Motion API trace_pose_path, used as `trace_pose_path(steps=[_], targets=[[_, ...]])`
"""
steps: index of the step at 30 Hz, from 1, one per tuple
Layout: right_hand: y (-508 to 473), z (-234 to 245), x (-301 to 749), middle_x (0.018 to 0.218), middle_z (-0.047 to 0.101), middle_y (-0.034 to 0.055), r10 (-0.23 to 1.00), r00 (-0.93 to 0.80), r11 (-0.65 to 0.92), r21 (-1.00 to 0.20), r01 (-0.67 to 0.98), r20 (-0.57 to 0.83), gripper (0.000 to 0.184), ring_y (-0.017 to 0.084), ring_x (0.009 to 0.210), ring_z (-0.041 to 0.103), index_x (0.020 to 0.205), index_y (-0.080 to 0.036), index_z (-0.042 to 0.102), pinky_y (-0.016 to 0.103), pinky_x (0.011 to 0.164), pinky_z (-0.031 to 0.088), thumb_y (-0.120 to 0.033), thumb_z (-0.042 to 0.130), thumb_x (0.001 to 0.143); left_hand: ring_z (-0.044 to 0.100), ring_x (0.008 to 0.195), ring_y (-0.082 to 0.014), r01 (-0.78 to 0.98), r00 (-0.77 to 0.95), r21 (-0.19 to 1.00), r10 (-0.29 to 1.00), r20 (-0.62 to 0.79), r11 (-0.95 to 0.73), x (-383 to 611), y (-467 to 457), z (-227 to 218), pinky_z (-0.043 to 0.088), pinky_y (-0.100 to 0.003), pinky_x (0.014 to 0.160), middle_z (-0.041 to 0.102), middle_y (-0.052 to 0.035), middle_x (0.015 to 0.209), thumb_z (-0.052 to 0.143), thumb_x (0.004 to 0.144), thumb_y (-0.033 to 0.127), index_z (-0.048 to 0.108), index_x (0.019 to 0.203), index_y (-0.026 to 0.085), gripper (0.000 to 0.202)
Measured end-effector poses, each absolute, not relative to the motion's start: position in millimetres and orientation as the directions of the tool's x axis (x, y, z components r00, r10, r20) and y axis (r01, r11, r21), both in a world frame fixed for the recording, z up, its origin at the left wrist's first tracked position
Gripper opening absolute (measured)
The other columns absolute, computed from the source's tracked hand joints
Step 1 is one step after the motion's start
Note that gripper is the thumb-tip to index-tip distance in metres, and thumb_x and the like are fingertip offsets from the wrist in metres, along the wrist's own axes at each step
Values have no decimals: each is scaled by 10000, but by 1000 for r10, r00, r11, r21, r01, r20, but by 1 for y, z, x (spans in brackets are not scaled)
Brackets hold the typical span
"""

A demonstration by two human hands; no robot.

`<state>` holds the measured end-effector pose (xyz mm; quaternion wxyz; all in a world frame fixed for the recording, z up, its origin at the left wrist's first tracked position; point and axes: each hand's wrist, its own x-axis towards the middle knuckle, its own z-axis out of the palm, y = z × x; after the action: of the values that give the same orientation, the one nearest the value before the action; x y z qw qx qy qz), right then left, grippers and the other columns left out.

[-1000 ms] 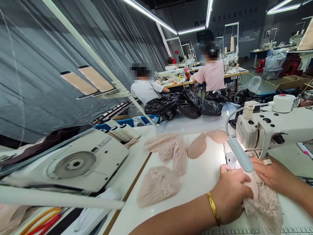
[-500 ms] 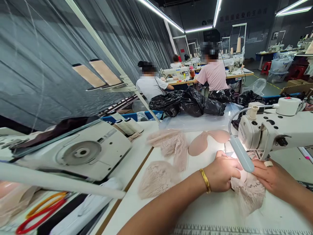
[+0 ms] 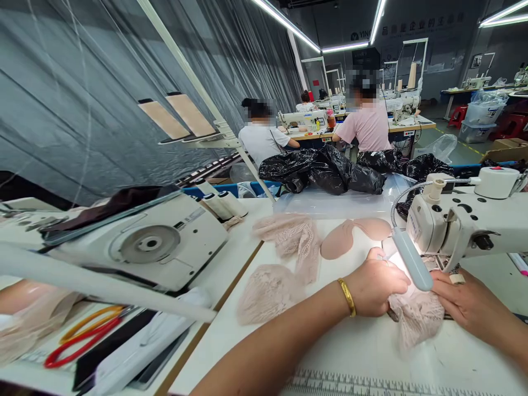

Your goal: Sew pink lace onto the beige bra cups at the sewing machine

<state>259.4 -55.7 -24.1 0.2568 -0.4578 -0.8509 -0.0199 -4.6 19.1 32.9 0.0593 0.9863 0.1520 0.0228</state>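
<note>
Under the lamp of a white sewing machine (image 3: 437, 220), both my hands are at a beige lace piece (image 3: 418, 319) that hangs toward me on the table. My left hand (image 3: 377, 286), with a gold bangle at the wrist, is closed on the lace left of the needle area. My right hand (image 3: 466, 300) lies on its right edge, fingers stretched out and pressing it down. The grey lamp head (image 3: 412, 258) hides the needle and part of the fabric. Left of my hands lie a smooth beige bra cup piece (image 3: 340, 242) and more lace pieces (image 3: 270, 291).
A ruler strip (image 3: 342, 382) runs along the front edge. At left stand another machine (image 3: 136, 247), thread cones (image 3: 223, 206) and red-handled scissors (image 3: 82, 344). Black plastic bags (image 3: 317, 168) lie behind the table. Two co-workers (image 3: 369, 126) sit at machines beyond.
The view has shifted slightly, so the scene sits a little further right. My left hand remains closed on the lace, and my right hand stays beside the needle area.
</note>
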Motion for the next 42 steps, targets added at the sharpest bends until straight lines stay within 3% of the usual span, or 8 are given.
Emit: trace_pose_path(steps=[3, 6, 12, 21, 25, 31, 36, 42], targets=[[-54, -27, 264, 817, 685, 52, 774, -431, 568, -208, 797, 464, 294, 286, 803, 633, 986, -312, 715, 402, 709, 566, -210, 440, 1000, 639, 1009, -278, 321, 945, 101, 325, 34, -942, -4, 24, 32, 321, -455, 983, 738, -39, 1054, 640, 706, 64, 684, 949, 229, 297], [-50, -30, 267, 855, 691, 75, 778, -388, 547, -230, 805, 494, 303, 311, 941, 667, 864, -298, 681, 443, 830, 581, -234, 433, 1025, 643, 999, -275, 331, 941, 110, 337, 39, -937, -4, 27, 32, 308, -470, 1003, 746, -45, 1056, 637, 730, 80, 692, 969, 231, 287], [-46, -29, 265, 1068, 720, 99, 808, -321, 508, -310, 804, 494, 339, 313, 1064, 666, 812, -258, 569, 446, 840, 569, -272, 377, 1090, 644, 1047, -295, 320, 940, 144, 333, 74, -936, -3, 28, 28, 305, -488, 1028, 759, -70, 1098, 638, 751, 90, 720, 1026, 231, 320], [-47, -38, 274, 1100, 739, 106, 715, -342, 580, -244, 777, 610, 208, 306, 996, 737, 1166, -267, 663, 392, 738, 625, -290, 488, 1055, 602, 1225, -299, 377, 915, 216, 398, 65, -901, -5, 22, 24, 329, -455, 947, 758, -18, 1175, 655, 703, 52, 717, 1060, 225, 401], [-44, -48, 285, 989, 779, 73, 751, -323, 538, -251, 805, 576, 197, 315, 973, 764, 1168, -297, 692, 371, 711, 645, -276, 553, 1030, 625, 1199, -290, 362, 923, 214, 381, 54, -907, -7, 20, 23, 356, -428, 875, 762, -17, 1165, 663, 663, 32, 684, 870, 184, 257], [-48, -45, 287, 1154, 764, 73, 837, -306, 475, -325, 818, 454, 236, 262, 1031, 758, 1203, -282, 700, 295, 727, 650, -309, 513, 1060, 635, 1185, -315, 347, 925, 230, 372, 73, -909, -12, 16, 19, 372, -446, 893, 779, -36, 1090, 651, 671, 50, 680, 848, 200, 234], [-49, -43, 280, 1119, 738, 98, 889, -242, 409, -435, 802, 389, 258, 239, 838, 738, 1151, -271, 695, 323, 697, 634, -356, 463, 1078, 655, 1114, -308, 334, 929, 232, 361, 80, -913, -15, 16, 20, 365, -437, 878, 781, -33, 1066, 657, 658, 48, 671, 829, 205, 233], [-52, -42, 275, 947, 729, 77, 839, -316, 483, -340, 807, 442, 302, 272, 882, 714, 1157, -300, 728, 384, 788, 618, -321, 439, 1072, 651, 1057, -264, 317, 938, 270, 342, 51, -909, -17, 9, 29, 349, -417, 823, 756, 2, 1172, 670, 710, 81, 684, 907, 220, 241]])
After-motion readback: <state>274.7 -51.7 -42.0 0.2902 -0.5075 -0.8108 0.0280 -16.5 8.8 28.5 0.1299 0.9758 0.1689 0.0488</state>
